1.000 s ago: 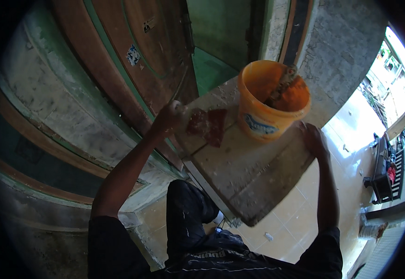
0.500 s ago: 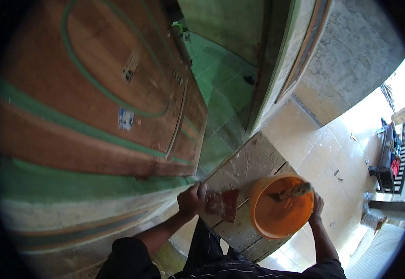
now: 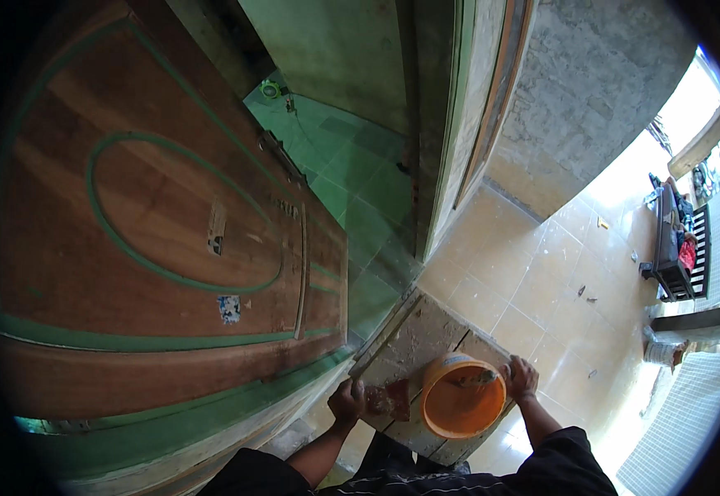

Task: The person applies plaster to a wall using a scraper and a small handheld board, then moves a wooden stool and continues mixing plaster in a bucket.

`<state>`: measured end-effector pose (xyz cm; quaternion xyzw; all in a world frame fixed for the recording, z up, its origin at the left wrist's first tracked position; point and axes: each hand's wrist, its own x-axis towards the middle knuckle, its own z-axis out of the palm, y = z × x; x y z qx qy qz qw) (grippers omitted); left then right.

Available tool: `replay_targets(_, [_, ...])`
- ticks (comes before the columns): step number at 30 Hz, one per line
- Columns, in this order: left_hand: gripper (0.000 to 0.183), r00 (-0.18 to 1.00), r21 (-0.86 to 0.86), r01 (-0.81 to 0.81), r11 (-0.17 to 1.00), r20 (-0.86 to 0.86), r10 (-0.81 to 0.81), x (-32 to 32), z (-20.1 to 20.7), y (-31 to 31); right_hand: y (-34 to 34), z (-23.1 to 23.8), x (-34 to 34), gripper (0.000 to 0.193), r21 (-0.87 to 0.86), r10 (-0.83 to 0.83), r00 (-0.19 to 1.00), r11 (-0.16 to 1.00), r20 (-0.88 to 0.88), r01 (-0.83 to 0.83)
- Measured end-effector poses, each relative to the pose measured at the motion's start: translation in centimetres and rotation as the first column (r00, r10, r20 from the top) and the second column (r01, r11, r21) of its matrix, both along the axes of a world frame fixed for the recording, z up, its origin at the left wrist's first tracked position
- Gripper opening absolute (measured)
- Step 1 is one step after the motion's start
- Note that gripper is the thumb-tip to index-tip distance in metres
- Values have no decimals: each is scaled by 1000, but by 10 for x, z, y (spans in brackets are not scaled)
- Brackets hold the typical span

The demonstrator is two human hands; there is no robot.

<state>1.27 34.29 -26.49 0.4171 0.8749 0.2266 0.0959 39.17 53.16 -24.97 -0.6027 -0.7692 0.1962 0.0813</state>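
A wooden plank bench [image 3: 416, 333], spattered with dried plaster, stands in front of me. My left hand [image 3: 346, 401] is closed around its left edge, beside a flat reddish scraper-like piece [image 3: 390, 403] smeared with plaster. My right hand [image 3: 520, 378] grips the right edge, close by an orange bucket [image 3: 457, 426]. Inside the bucket, a plaster-coated tool [image 3: 477, 379] leans against the far rim; its exact kind is unclear. The undersides of both hands are hidden.
On the left is a brown door [image 3: 161, 215] with green trim. A door frame [image 3: 442, 165] meets a rough grey wall [image 3: 591, 91]. Tan floor tiles [image 3: 533, 273] hold small scraps. A dark slatted seat [image 3: 680, 240] with clothes stands at the far right.
The bench, bucket and reddish piece look smaller and lower in view. My right hand has shifted from the bucket's right side toward its far right. More of the door shows.
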Motion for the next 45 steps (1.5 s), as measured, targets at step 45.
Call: replay_targets(45, [52, 998, -675, 45, 737, 61, -6, -3, 28, 5, 18, 4, 5, 27, -244, 134, 990, 963, 50, -118])
